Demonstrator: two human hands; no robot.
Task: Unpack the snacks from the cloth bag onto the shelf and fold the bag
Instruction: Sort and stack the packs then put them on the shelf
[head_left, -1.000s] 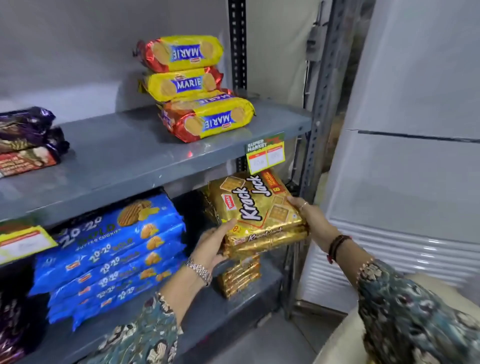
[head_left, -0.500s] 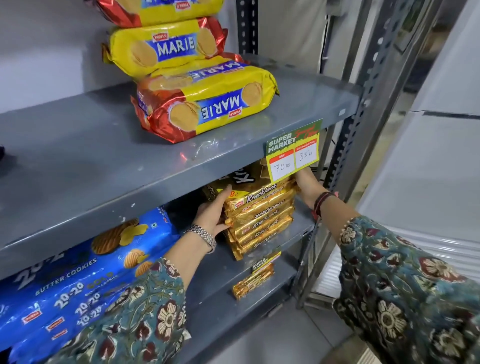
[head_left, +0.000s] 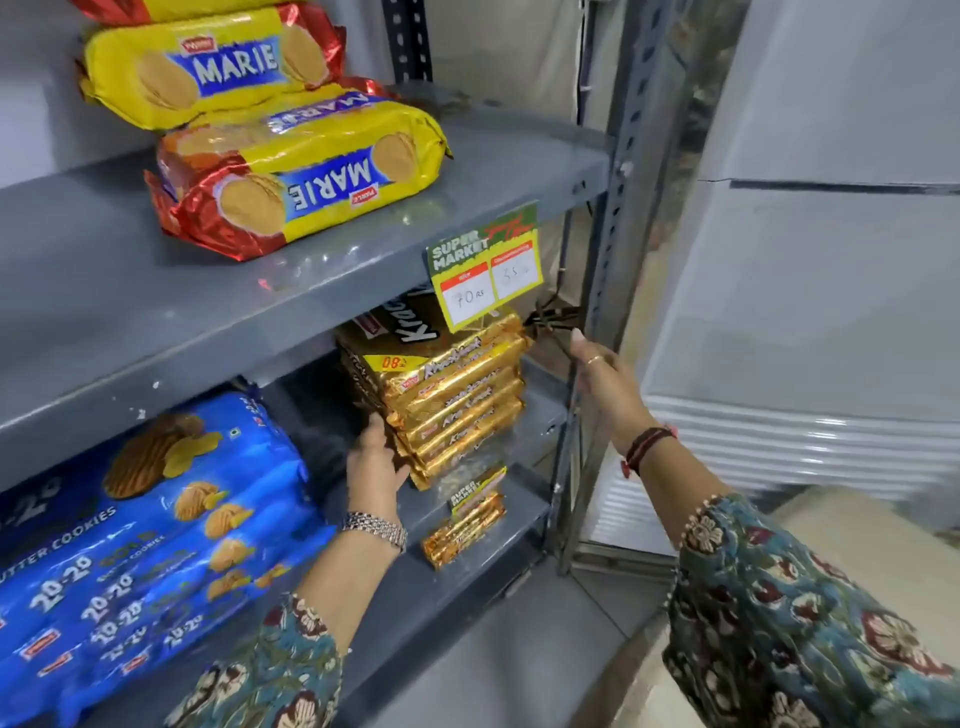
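Observation:
A stack of gold Krack Jack packs (head_left: 457, 400) rests on the lower grey shelf (head_left: 524, 447), under the upper shelf board. My left hand (head_left: 376, 462) lies flat against the stack's lower left side, fingers stretched along it. My right hand (head_left: 602, 374) is off the stack, to its right near the steel upright, with its fingers apart and holding nothing. A cream cloth surface (head_left: 831, 525), apparently the bag, shows below my right forearm; its shape is mostly hidden.
Yellow Marie packs (head_left: 291, 171) are piled on the upper shelf (head_left: 156, 312), and a price tag (head_left: 485, 275) hangs from its front edge. Blue 20-20 cookie packs (head_left: 145, 545) fill the lower shelf's left. Small gold packs (head_left: 462, 525) sit below. A white cabinet (head_left: 805, 312) stands at the right.
The gold stack went from held in the air between both hands to resting on the lower shelf. My right hand has let go and moved right; my left hand stays against the stack.

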